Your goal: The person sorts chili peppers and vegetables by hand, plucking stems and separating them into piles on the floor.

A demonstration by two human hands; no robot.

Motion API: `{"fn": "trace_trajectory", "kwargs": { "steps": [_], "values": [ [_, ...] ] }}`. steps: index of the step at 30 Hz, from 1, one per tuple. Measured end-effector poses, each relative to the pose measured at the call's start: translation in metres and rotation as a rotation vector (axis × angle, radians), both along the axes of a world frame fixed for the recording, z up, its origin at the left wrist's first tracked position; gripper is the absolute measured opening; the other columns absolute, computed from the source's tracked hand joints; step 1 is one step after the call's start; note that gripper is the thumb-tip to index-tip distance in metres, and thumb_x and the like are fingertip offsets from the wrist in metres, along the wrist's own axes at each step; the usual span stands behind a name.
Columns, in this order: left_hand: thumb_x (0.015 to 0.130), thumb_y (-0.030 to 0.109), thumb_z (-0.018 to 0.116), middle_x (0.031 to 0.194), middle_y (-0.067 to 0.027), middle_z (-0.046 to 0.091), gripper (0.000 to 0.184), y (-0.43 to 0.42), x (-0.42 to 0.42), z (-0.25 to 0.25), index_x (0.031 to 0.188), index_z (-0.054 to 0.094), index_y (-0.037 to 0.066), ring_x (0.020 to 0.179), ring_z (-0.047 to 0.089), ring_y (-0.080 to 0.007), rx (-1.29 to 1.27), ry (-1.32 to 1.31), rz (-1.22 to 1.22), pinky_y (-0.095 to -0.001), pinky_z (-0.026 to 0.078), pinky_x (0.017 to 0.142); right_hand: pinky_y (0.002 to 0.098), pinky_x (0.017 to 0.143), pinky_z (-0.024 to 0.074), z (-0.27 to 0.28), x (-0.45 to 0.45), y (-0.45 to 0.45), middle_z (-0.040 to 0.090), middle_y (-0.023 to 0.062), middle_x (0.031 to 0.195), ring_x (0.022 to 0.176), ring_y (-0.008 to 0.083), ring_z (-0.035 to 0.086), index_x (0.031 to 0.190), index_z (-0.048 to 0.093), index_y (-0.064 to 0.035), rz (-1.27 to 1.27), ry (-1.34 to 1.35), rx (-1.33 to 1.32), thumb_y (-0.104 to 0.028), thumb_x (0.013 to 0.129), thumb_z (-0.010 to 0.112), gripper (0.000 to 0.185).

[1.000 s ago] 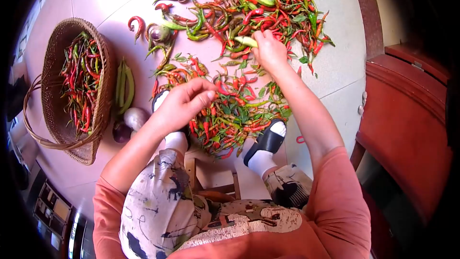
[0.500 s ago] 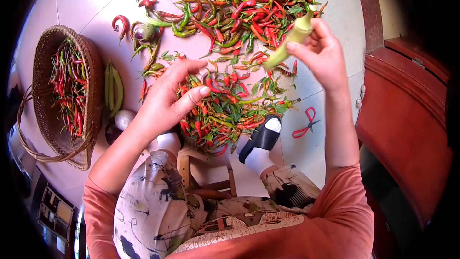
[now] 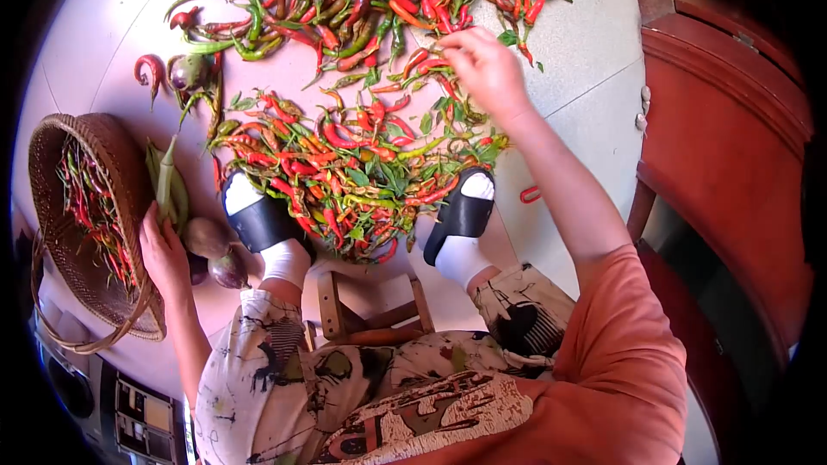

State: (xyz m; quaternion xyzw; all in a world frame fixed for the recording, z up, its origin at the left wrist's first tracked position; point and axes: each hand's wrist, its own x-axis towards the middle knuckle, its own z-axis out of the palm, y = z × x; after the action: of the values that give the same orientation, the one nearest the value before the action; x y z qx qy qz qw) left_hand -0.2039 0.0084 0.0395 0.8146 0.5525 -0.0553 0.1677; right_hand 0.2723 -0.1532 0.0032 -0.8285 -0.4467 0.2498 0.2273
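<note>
My left hand point(image 3: 165, 250) is beside the basket at lower left, fingers closed around the lower end of a pale green okra pod point(image 3: 166, 174). The pod points away from me, next to other green pods point(image 3: 179, 200) on the floor. My right hand point(image 3: 489, 76) reaches over the near edge of the far chili pile point(image 3: 379, 0). Its fingers are bent together at the peppers; what they pinch is too small to make out. Between my feet and that pile lies a nearer heap of red and green chilies with leaves point(image 3: 345, 176).
A wicker basket point(image 3: 112, 146) holding chilies stands at left. Eggplants point(image 3: 207, 238) lie beside it, and a round purple-green one point(image 3: 189, 72) lies farther off. Red scissors point(image 3: 531, 195) are partly hidden by my right arm. Red wooden furniture point(image 3: 724, 164) stands at right.
The okra pod, held up in my right hand before, is now in my left hand beside the basket. My right hand has moved left to the far pile. The view has shifted.
</note>
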Motion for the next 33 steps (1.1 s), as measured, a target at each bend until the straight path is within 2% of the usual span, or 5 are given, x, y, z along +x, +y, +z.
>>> {"fn": "trace_trajectory", "kwargs": {
  "steps": [7, 14, 18, 27, 33],
  "values": [
    [0.086, 0.009, 0.056, 0.130, -0.0219, 0.044, 0.035, -0.006, 0.076, 0.031, 0.120, 0.052, 0.006, 0.117, 0.046, -0.0383, 0.154, 0.021, -0.272, -0.0445, 0.040, 0.096, 0.0397, 0.066, 0.0499, -0.016, -0.007, -0.003, 0.058, 0.0068, 0.088, 0.082, 0.0279, 0.062, 0.101, 0.058, -0.0164, 0.378, -0.329, -0.116, -0.027, 0.074, 0.069, 0.032],
    [0.080, 0.008, 0.062, 0.115, -0.0161, 0.055, 0.034, 0.024, 0.181, 0.068, 0.112, 0.055, 0.003, 0.105, 0.054, -0.0351, -0.394, -0.164, -0.756, -0.0392, 0.044, 0.091, 0.0382, 0.065, 0.0501, -0.028, 0.007, -0.004, 0.057, 0.0086, 0.090, 0.077, 0.0263, 0.061, 0.097, 0.057, -0.0148, 0.416, -0.295, -0.174, -0.020, 0.075, 0.066, 0.025],
    [0.080, 0.016, 0.062, 0.103, -0.0176, 0.060, 0.034, 0.039, 0.233, 0.040, 0.111, 0.057, 0.003, 0.096, 0.058, -0.0339, -0.876, 0.034, -1.083, -0.0401, 0.048, 0.084, 0.0247, 0.064, 0.0457, -0.002, 0.029, 0.012, 0.053, 0.0009, 0.082, 0.063, 0.0080, 0.050, 0.093, 0.065, -0.0111, 0.234, 0.068, -0.082, -0.012, 0.075, 0.064, 0.018],
    [0.090, 0.041, 0.055, 0.132, -0.0144, 0.047, 0.068, -0.013, 0.297, -0.027, 0.143, 0.027, 0.008, 0.123, 0.045, -0.0212, -1.173, -0.819, -0.168, -0.0331, 0.034, 0.102, 0.0269, 0.062, 0.0499, 0.013, -0.025, 0.022, 0.060, 0.0066, 0.083, 0.065, 0.0144, 0.060, 0.099, 0.061, -0.0085, 0.102, 0.216, 0.191, -0.010, 0.077, 0.063, 0.022],
    [0.097, 0.023, 0.045, 0.100, -0.0036, 0.061, 0.033, -0.018, 0.274, -0.030, 0.123, 0.051, 0.004, 0.082, 0.058, -0.0088, -1.446, -0.728, 0.179, -0.0232, 0.049, 0.069, 0.0248, 0.063, 0.0487, 0.008, -0.092, 0.014, 0.061, 0.0050, 0.081, 0.073, 0.0100, 0.060, 0.107, 0.047, -0.0007, -0.154, 0.839, 0.140, -0.005, 0.086, 0.060, 0.025]
  ]
}}
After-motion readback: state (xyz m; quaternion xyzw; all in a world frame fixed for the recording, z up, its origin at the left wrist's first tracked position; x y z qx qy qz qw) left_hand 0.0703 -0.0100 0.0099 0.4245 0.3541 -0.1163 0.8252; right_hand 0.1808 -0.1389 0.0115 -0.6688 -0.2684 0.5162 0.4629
